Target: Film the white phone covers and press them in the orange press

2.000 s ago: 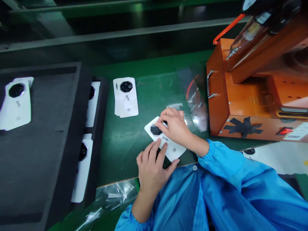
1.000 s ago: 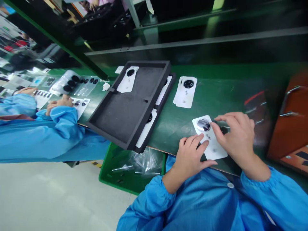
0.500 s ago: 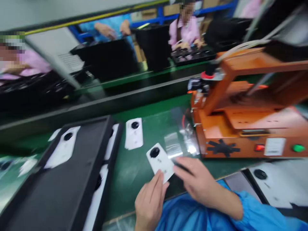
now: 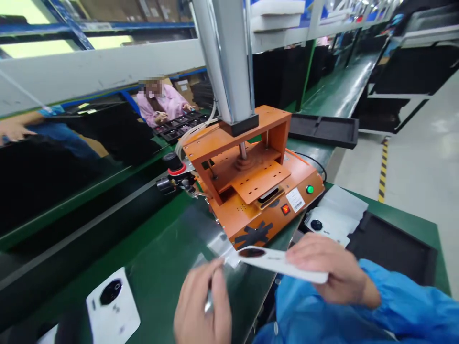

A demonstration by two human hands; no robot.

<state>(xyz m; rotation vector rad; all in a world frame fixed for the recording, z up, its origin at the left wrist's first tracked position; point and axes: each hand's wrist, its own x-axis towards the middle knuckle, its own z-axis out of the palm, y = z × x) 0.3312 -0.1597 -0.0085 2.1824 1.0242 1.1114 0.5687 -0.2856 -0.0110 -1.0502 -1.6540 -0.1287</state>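
Note:
A white phone back cover (image 4: 272, 260) with a round black camera area is tilted nearly edge-on, gripped by my right hand (image 4: 326, 267) at its near end. To its left, my left hand (image 4: 204, 301) is apart from it, slightly blurred, thumb and index finger close together. Something small and silvery shows in the gap under those fingers; I cannot make it out. Another white back cover (image 4: 116, 310) lies on the green bench (image 4: 161, 277) at lower left. Clear plastic film (image 4: 218, 243) lies just beyond my hands.
An orange press (image 4: 244, 191) with a thick grey cylinder (image 4: 231, 62) stands ahead. On the right, a further back cover (image 4: 321, 229) lies by white foam sheet and a black tray (image 4: 394, 248). A person in pink (image 4: 163, 102) sits across the bench.
My view has swung right. The back cover, earlier touched by both hands low over the bench, is now raised and tilted in my right hand; my left hand has come away from it.

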